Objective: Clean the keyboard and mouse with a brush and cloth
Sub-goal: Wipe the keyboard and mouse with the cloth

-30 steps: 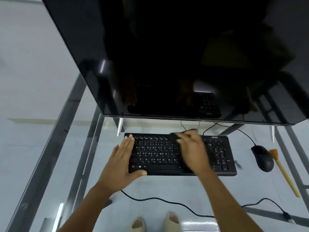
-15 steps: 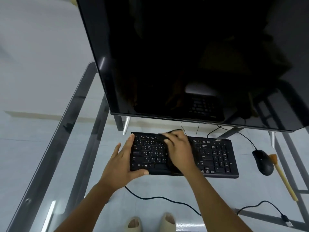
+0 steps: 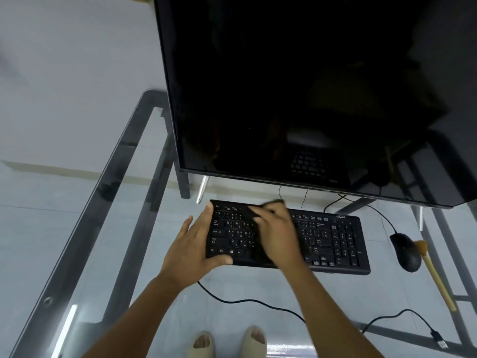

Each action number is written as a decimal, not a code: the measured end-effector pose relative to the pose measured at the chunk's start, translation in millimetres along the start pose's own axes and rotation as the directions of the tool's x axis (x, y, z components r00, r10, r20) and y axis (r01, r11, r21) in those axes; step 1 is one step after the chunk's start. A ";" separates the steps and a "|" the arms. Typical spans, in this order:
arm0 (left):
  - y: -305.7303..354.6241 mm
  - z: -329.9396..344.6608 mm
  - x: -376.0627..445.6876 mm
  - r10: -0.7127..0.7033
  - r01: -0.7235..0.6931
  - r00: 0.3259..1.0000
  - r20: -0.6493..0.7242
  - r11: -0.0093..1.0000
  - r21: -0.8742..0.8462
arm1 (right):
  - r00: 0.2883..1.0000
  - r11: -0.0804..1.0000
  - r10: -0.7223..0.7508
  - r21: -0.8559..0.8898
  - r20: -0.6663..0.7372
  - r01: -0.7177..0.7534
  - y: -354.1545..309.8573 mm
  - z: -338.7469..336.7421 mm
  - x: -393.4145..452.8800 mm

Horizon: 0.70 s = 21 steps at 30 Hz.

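A black keyboard [image 3: 333,241] lies on the glass desk below the monitor. My left hand [image 3: 192,249] grips its left end, thumb on the front edge, fingers up the side. My right hand [image 3: 277,235] presses a dark cloth [image 3: 271,204] flat on the middle-left keys; only the cloth's far edge shows past my fingers. To the right of the keyboard sits a black mouse [image 3: 405,251]. Beside the mouse lies a brush [image 3: 436,277] with a wooden handle, bristles pointing away from me.
A large dark monitor [image 3: 296,99] overhangs the back of the glass desk [image 3: 108,228], with metal frame bars beneath. Black cables [image 3: 247,302] trail under the glass, and a loose USB plug [image 3: 438,338] lies at the right front. My sandalled feet show below.
My right hand with the cloth has slid leftward across the keyboard, from right of centre to the middle-left keys. My left hand stays on the left end. The view has shifted left.
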<state>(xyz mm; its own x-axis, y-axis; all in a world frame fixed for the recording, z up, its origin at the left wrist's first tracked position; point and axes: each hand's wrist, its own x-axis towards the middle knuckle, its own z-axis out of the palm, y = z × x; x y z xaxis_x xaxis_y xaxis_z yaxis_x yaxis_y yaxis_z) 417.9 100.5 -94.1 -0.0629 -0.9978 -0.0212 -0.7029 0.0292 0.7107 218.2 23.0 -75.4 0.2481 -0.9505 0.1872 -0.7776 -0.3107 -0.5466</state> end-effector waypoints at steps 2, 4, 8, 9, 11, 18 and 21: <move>-4.6 0.7 0.5 -0.081 0.077 0.996 -0.036 0.994 -0.082 | 0.989 0.992 0.120 -0.039 -0.086 -0.124 23.3 -18.7 -17.0; -11.0 2.8 0.9 -0.156 0.137 0.985 -0.075 0.967 -0.214 | 0.986 0.990 0.130 -0.043 -0.105 -0.136 11.8 -9.8 -32.1; -6.6 0.6 5.5 -0.216 0.155 0.974 -0.069 0.858 -0.490 | 0.975 0.987 -0.159 -0.011 0.154 0.162 -56.9 33.4 -50.1; -4.9 -1.2 6.0 -0.220 0.164 0.974 -0.051 0.844 -0.511 | 0.952 0.974 -0.218 -0.011 0.216 0.226 -64.0 37.5 -52.4; -4.9 -2.8 5.6 -0.233 0.192 0.972 -0.014 0.828 -0.527 | 0.939 0.968 -0.238 -0.016 0.247 0.249 -51.1 31.5 -54.9; -7.9 -0.4 3.6 -0.255 0.211 0.966 -0.049 0.881 -0.423 | 0.989 0.992 -0.084 -0.081 0.118 0.094 -7.1 -3.5 -77.3; -6.9 -0.1 3.7 -0.255 0.196 0.963 -0.083 0.881 -0.431 | 0.971 0.986 -0.160 -0.026 0.179 0.167 -58.0 35.7 -68.8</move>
<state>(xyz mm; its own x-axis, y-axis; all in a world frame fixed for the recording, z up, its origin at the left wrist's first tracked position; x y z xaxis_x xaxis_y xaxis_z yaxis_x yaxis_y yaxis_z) 422.6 96.6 -99.0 0.1773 -0.9737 -0.1430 -0.3257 -0.1952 0.9251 266.9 106.0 -85.7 0.4686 -0.8748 0.1231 -0.7402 -0.4648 -0.4859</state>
